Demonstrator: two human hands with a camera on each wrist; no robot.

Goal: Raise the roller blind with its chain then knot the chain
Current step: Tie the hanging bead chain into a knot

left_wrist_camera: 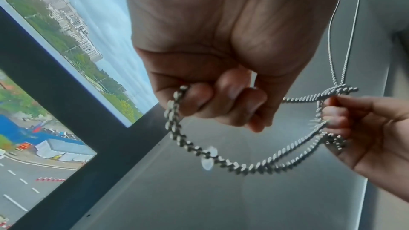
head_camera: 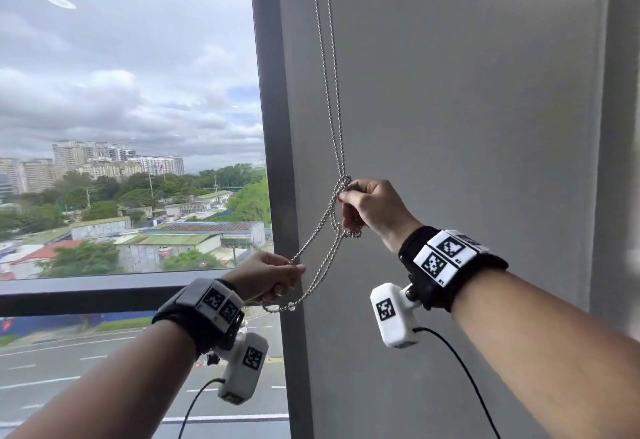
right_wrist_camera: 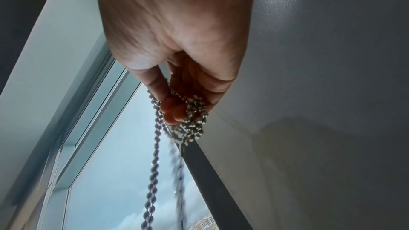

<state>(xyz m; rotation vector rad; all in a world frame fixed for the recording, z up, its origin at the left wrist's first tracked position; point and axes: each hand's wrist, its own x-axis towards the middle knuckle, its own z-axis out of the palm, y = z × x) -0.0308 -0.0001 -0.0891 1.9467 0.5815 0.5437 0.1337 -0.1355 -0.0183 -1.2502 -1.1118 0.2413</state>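
I find the ball chain (head_camera: 330,99) hanging as two strands beside the dark window frame (head_camera: 273,126), in front of the grey wall (head_camera: 467,126). The strands cross in a loose wrap (head_camera: 343,180) at my right hand (head_camera: 375,208). That hand is closed on the chain, thumb and fingers curled round the crossing, with slack beads bunched below its palm. My left hand (head_camera: 268,275) sits lower and toward the window, fingers curled tight on the loop's far end. Between the hands the doubled chain sags in a bight, running diagonally from lower left up to the crossing. I judge the blind raised, since none covers the glass, and the knot formed but not drawn tight. Tightening should turn on the left hand pulling away along that diagonal while the right hand, nearer the crossing, steadies it.
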